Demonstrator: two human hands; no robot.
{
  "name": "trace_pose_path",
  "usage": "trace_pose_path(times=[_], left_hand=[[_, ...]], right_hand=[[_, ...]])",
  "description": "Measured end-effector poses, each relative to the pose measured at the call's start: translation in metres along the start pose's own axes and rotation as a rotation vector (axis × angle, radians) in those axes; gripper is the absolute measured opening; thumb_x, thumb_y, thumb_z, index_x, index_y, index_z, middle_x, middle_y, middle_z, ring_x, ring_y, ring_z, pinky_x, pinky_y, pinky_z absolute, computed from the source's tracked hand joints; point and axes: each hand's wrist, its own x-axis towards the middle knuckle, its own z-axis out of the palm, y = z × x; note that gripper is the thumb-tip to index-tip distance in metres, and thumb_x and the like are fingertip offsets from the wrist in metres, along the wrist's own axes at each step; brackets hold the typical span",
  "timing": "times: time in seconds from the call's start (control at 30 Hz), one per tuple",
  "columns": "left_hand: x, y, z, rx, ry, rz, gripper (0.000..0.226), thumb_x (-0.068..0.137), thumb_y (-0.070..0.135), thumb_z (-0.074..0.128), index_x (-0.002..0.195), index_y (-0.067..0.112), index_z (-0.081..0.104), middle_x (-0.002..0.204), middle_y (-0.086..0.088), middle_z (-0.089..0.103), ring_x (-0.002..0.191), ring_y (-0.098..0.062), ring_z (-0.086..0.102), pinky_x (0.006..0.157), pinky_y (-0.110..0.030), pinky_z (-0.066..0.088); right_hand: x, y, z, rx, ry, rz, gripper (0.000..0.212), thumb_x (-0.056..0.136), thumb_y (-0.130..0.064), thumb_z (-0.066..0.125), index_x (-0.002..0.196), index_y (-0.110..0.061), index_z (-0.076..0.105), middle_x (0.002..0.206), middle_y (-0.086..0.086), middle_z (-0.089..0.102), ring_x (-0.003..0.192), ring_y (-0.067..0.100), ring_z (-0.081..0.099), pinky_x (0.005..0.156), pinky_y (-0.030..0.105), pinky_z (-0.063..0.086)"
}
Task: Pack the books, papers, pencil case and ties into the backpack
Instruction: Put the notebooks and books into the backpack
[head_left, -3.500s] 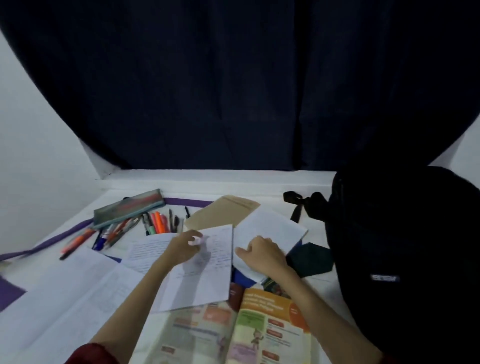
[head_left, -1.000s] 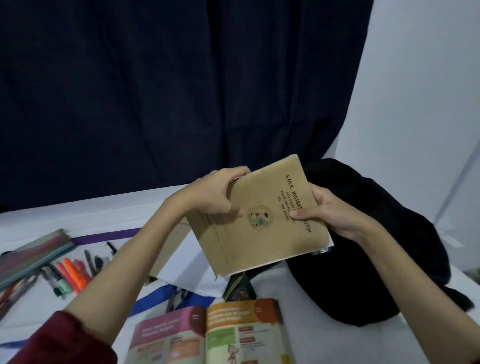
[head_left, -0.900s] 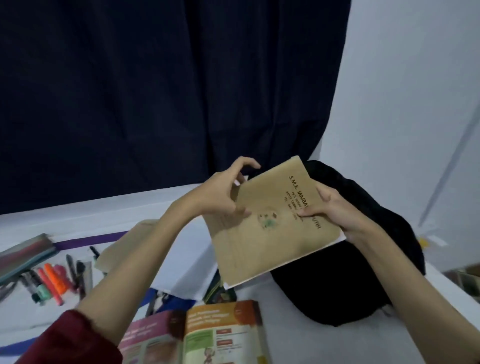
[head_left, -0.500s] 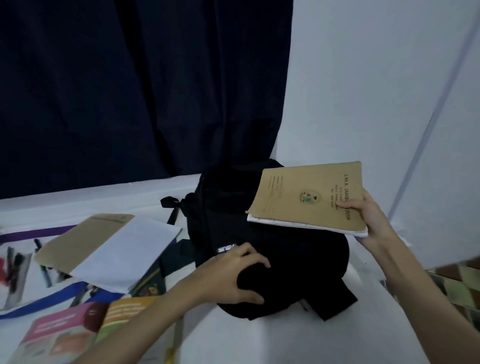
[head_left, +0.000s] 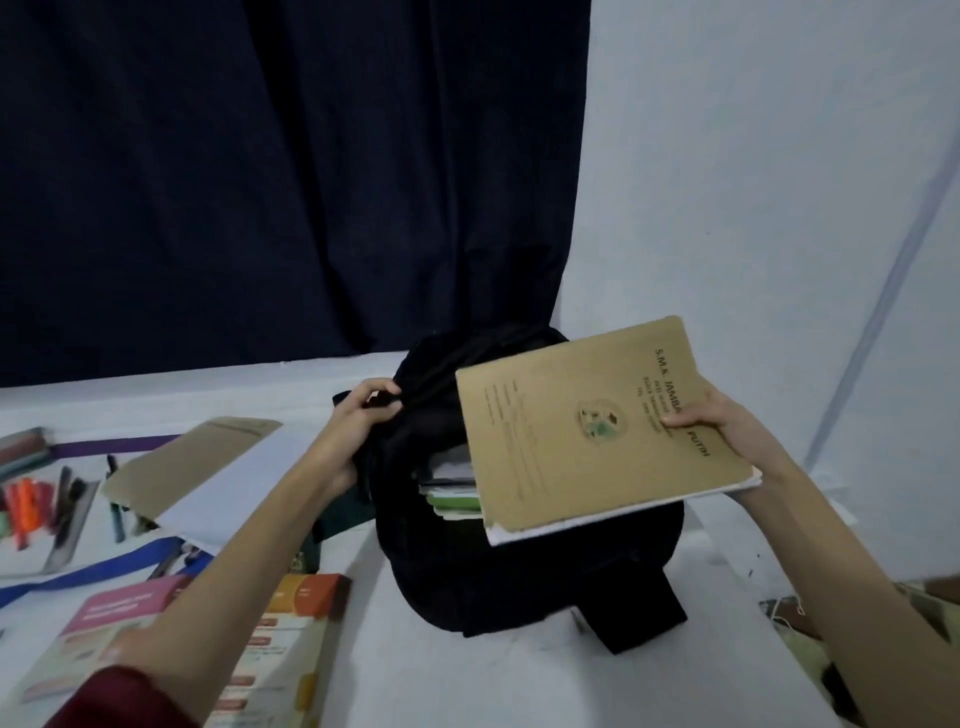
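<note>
The black backpack stands on the white surface at centre, its top open, with books and papers showing inside. My left hand grips the backpack's left top edge and holds it open. My right hand pinches the right edge of a brown-covered notebook, which hangs tilted over the opening. To the left lie a brown book with a white sheet, an open colourful book, a blue tie, a purple tie and the pencil case.
Loose pens and markers are scattered at the far left. A dark curtain hangs behind the table and a white wall stands at the right. A patterned floor shows past the table's right edge.
My left hand let go of the notebook, touched the backpack's front, then moved to its top edge and pulled it open. My right hand carried the notebook over the opening.
</note>
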Motion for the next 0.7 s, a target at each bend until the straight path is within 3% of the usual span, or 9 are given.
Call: trace_pose_path(times=[0.1, 0.23, 0.37, 0.53, 0.63, 0.7], left_hand=[[0.012, 0.040, -0.002, -0.032, 0.024, 0.001, 0.036, 0.096, -0.002, 0.035, 0.084, 0.015, 0.064, 0.079, -0.001, 0.069, 0.066, -0.009, 0.067, 0.057, -0.017, 0.053], [0.025, 0.090, 0.002, 0.319, -0.007, 0.130, 0.042, 0.097, -0.005, 0.032, 0.098, 0.017, 0.068, 0.098, 0.000, 0.068, 0.090, -0.008, 0.064, 0.066, -0.011, 0.050], [0.033, 0.121, 0.017, 0.538, 0.048, 0.230, 0.028, 0.098, 0.004, 0.045, 0.110, 0.016, 0.069, 0.097, 0.001, 0.067, 0.088, -0.006, 0.062, 0.069, -0.014, 0.049], [0.039, 0.135, 0.040, 0.657, 0.035, 0.428, 0.027, 0.097, 0.006, 0.049, 0.108, 0.020, 0.070, 0.096, 0.005, 0.068, 0.088, -0.003, 0.063, 0.078, -0.013, 0.050], [0.044, 0.146, 0.049, 0.657, 0.018, 0.493, 0.027, 0.096, 0.007, 0.051, 0.108, 0.022, 0.070, 0.101, 0.003, 0.069, 0.094, -0.006, 0.064, 0.087, -0.019, 0.051], [0.046, 0.151, 0.055, 0.673, -0.006, 0.518, 0.028, 0.096, 0.007, 0.051, 0.108, 0.024, 0.070, 0.103, 0.003, 0.070, 0.097, -0.006, 0.064, 0.089, -0.020, 0.050]], right_hand=[[0.008, 0.001, 0.004, -0.072, -0.092, 0.100, 0.048, 0.058, 0.004, 0.060, 0.104, -0.010, 0.058, 0.088, 0.010, 0.070, 0.069, 0.022, 0.069, 0.053, 0.030, 0.055], [0.023, 0.015, 0.006, -0.146, -0.040, 0.190, 0.060, 0.051, 0.013, 0.064, 0.108, -0.006, 0.060, 0.089, 0.014, 0.071, 0.071, 0.025, 0.069, 0.055, 0.030, 0.055], [0.041, 0.039, 0.006, 0.046, 0.152, 0.139, 0.047, 0.070, 0.012, 0.056, 0.113, -0.007, 0.060, 0.110, 0.022, 0.066, 0.091, 0.032, 0.064, 0.068, 0.036, 0.053], [0.072, 0.075, 0.040, 0.435, 0.532, -0.044, 0.049, 0.081, 0.019, 0.042, 0.119, -0.010, 0.051, 0.122, 0.019, 0.059, 0.091, 0.026, 0.060, 0.085, 0.043, 0.051], [0.094, 0.083, 0.070, 0.441, 0.580, -0.076, 0.059, 0.082, 0.020, 0.046, 0.130, -0.014, 0.039, 0.122, 0.013, 0.056, 0.098, 0.024, 0.058, 0.076, 0.038, 0.051], [0.110, 0.089, 0.086, 0.441, 0.494, -0.005, 0.063, 0.080, 0.019, 0.054, 0.131, -0.012, 0.035, 0.122, 0.015, 0.055, 0.103, 0.028, 0.058, 0.066, 0.039, 0.054]])
